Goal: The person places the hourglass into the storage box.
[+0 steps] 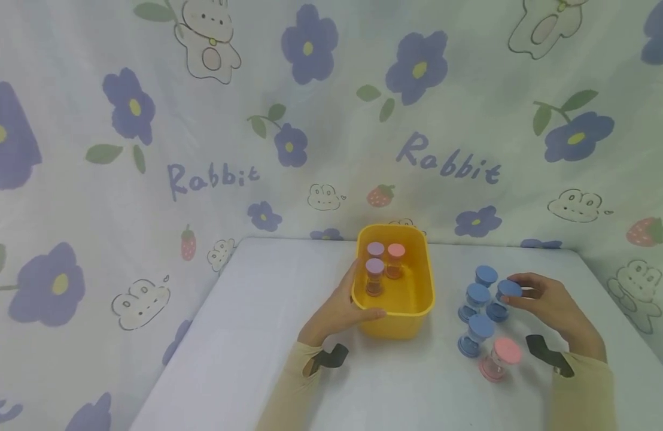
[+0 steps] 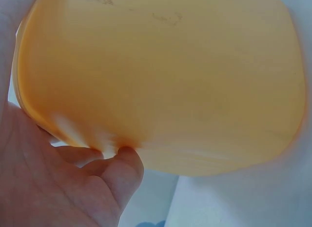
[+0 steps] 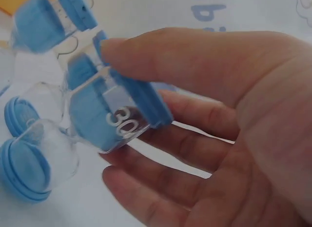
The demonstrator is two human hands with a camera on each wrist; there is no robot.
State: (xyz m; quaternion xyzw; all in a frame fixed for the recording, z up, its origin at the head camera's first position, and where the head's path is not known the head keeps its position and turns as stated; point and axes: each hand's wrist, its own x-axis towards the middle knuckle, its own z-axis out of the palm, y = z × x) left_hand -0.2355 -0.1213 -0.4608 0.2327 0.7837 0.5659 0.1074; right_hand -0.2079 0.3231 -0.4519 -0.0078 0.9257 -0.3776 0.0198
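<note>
My left hand (image 1: 335,310) grips a yellow plastic bin (image 1: 393,327) at its near left corner. The thumb lies along the near rim; in the left wrist view the fingers press the bin's wall. Two purple-capped sand timers (image 1: 374,267) and a pink-capped one (image 1: 396,251) stand inside. At the right, my right hand (image 1: 552,305) holds a blue sand timer (image 3: 100,107) marked 30 by its top cap, thumb on one side and fingers round the other. Several more blue sand timers (image 1: 480,327) stand beside it, with a pink sand timer (image 1: 506,352) nearer me.
A white table (image 1: 245,335) lies under everything. Behind and at the sides hangs a curtain (image 1: 331,108) printed with flowers and rabbits. A gap of bare tabletop (image 1: 444,287) separates the bin from the blue timers.
</note>
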